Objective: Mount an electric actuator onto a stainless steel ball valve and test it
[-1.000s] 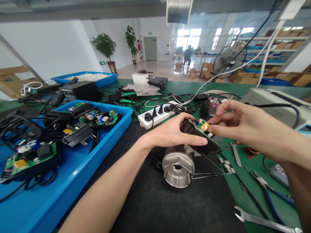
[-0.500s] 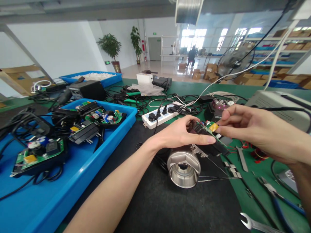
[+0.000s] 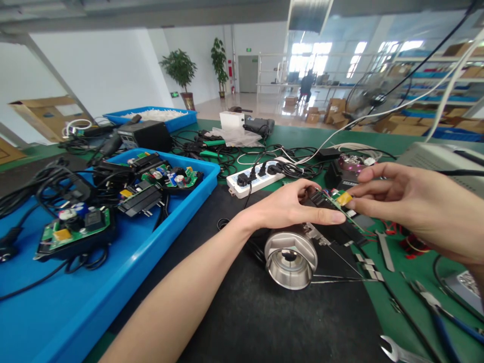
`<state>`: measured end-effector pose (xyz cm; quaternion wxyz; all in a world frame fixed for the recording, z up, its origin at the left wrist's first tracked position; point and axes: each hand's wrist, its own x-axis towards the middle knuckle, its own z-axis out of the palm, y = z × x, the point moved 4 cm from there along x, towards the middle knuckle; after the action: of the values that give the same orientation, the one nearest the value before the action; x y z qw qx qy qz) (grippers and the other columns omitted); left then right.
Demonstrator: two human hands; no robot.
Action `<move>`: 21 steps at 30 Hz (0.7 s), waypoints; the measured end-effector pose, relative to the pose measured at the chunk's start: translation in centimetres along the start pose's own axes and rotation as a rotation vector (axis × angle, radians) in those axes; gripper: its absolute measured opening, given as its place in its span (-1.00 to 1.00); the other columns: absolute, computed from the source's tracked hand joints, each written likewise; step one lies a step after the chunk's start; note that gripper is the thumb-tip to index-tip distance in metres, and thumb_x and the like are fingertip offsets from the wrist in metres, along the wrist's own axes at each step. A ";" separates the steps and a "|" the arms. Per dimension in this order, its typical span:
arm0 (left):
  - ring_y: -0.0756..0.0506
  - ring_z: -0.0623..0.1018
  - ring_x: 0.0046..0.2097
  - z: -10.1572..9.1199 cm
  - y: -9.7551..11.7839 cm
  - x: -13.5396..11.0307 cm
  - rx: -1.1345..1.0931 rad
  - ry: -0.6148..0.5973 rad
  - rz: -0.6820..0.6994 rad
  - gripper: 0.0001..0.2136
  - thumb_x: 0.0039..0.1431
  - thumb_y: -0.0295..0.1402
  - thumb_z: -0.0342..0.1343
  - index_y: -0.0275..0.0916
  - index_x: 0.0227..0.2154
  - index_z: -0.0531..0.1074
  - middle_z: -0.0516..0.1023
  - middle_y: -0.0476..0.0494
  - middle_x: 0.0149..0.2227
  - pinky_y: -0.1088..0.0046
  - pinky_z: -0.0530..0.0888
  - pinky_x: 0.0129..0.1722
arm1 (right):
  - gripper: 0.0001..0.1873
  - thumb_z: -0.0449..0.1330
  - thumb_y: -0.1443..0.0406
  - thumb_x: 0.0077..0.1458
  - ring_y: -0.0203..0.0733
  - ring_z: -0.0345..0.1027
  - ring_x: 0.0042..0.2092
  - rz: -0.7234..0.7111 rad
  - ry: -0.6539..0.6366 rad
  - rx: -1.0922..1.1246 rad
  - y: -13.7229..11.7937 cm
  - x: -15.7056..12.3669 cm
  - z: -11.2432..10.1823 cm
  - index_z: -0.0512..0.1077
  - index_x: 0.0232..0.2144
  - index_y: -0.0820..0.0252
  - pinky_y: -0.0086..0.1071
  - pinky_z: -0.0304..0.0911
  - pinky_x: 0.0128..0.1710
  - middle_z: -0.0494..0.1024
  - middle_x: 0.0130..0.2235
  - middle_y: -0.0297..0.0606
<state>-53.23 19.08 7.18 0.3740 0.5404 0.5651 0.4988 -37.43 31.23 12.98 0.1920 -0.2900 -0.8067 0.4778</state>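
Observation:
My left hand (image 3: 293,207) grips a black housing with a green circuit board (image 3: 333,200) in it, held just above a round steel fitting (image 3: 290,257) that lies on the black mat (image 3: 264,312). My right hand (image 3: 412,209) comes in from the right and pinches the board at its yellow component, thumb and forefinger closed on it. Both hands meet over the middle of the bench.
A blue tray (image 3: 151,242) at left holds several boards in black housings with tangled cables. A white power strip (image 3: 257,179) lies behind the hands. Pliers (image 3: 442,312), a wrench (image 3: 397,350) and small metal parts lie at right. A grey instrument (image 3: 438,156) stands far right.
Both hands stay on the board and housing; the board has tilted up slightly out of the housing. The camera has shifted, so the scene sits further right.

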 end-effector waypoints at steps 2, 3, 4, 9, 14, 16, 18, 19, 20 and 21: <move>-0.18 0.58 -0.07 0.1 0.2 0.0 -0.013 -0.013 0.019 -0.35 0.01 0.04 0.48 -0.22 0.04 0.45 0.60 -0.13 -0.11 0.28 0.49 -0.04 | -0.30 0.64 0.10 -0.37 -0.40 0.14 -0.66 0.078 -0.051 0.065 0.5 -0.2 0.1 0.40 -0.19 0.02 -0.51 -0.17 -0.78 0.72 -0.33 -0.19; -0.18 0.57 -0.08 0.1 0.2 0.0 -0.017 -0.020 0.028 -0.37 0.01 0.03 0.48 -0.22 0.03 0.45 0.59 -0.12 -0.12 0.29 0.48 -0.06 | -0.29 0.64 0.13 -0.36 -0.44 0.07 -0.68 0.102 -0.065 0.085 0.6 -0.2 0.1 0.39 -0.17 0.01 -0.52 -0.22 -0.78 0.73 -0.32 -0.20; -0.17 0.57 -0.09 0.1 0.3 -0.1 -0.018 -0.025 0.036 -0.38 0.02 0.03 0.47 -0.23 0.03 0.46 0.59 -0.12 -0.13 0.30 0.48 -0.08 | -0.28 0.64 0.14 -0.36 -0.45 0.04 -0.68 0.107 -0.065 0.091 0.7 -0.3 0.0 0.38 -0.16 0.01 -0.52 -0.23 -0.79 0.73 -0.32 -0.20; -0.18 0.57 -0.10 0.1 0.1 0.0 0.003 -0.011 0.035 -0.34 0.02 0.05 0.47 -0.22 0.07 0.45 0.59 -0.14 -0.12 0.30 0.47 -0.11 | -0.27 0.65 0.07 -0.42 -0.32 0.28 -0.57 0.064 -0.045 0.055 1.0 0.1 -0.2 0.41 -0.19 0.01 -0.55 -0.03 -0.72 0.72 -0.34 -0.23; -0.18 0.56 -0.10 0.0 -0.1 0.0 0.019 -0.002 0.021 -0.30 0.01 0.08 0.47 -0.21 0.11 0.45 0.59 -0.14 -0.12 0.32 0.47 -0.13 | -0.21 0.64 -0.04 -0.49 -0.03 0.56 -0.30 0.064 -0.026 0.013 0.9 0.4 -0.1 0.41 -0.21 0.02 -0.47 0.30 -0.48 0.71 -0.36 -0.25; -0.17 0.56 -0.10 0.0 0.0 0.0 0.015 -0.004 0.022 -0.30 0.01 0.08 0.47 -0.21 0.11 0.45 0.59 -0.14 -0.12 0.32 0.46 -0.13 | -0.16 0.64 -0.07 -0.53 0.00 0.56 -0.28 0.084 -0.012 0.003 0.8 0.4 -0.2 0.41 -0.20 0.03 -0.47 0.29 -0.48 0.71 -0.35 -0.23; -0.17 0.57 -0.10 0.0 0.0 0.0 0.014 -0.005 0.018 -0.30 0.00 0.07 0.47 -0.21 0.11 0.45 0.59 -0.14 -0.12 0.33 0.47 -0.13 | -0.14 0.63 -0.08 -0.56 -0.02 0.56 -0.30 0.092 -0.005 0.004 0.8 0.4 -0.2 0.41 -0.20 0.03 -0.46 0.28 -0.49 0.72 -0.34 -0.22; -0.17 0.57 -0.10 0.0 0.0 0.0 0.014 -0.008 0.018 -0.30 0.00 0.07 0.47 -0.21 0.11 0.45 0.59 -0.14 -0.12 0.33 0.47 -0.13 | -0.15 0.63 -0.08 -0.55 -0.02 0.55 -0.30 0.089 -0.005 0.002 0.9 0.4 -0.2 0.41 -0.20 0.03 -0.46 0.29 -0.49 0.72 -0.34 -0.22; -0.18 0.57 -0.09 0.0 0.0 0.0 0.014 -0.012 0.021 -0.31 0.01 0.07 0.47 -0.21 0.11 0.44 0.59 -0.14 -0.11 0.33 0.47 -0.13 | -0.16 0.63 -0.08 -0.54 -0.02 0.56 -0.30 0.083 -0.007 -0.002 0.9 0.4 -0.3 0.40 -0.21 0.03 -0.46 0.29 -0.48 0.72 -0.34 -0.22; -0.18 0.57 -0.08 0.0 -0.1 0.0 0.015 -0.015 0.026 -0.31 0.02 0.06 0.47 -0.21 0.11 0.44 0.60 -0.15 -0.10 0.33 0.47 -0.12 | -0.18 0.62 -0.08 -0.50 -0.02 0.56 -0.29 0.075 -0.013 -0.008 1.0 0.4 -0.3 0.40 -0.21 0.02 -0.46 0.30 -0.48 0.72 -0.33 -0.22</move>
<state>-53.24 19.09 7.09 0.3676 0.5541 0.5592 0.4952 -37.28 32.08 12.20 0.1677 -0.3178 -0.7984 0.4831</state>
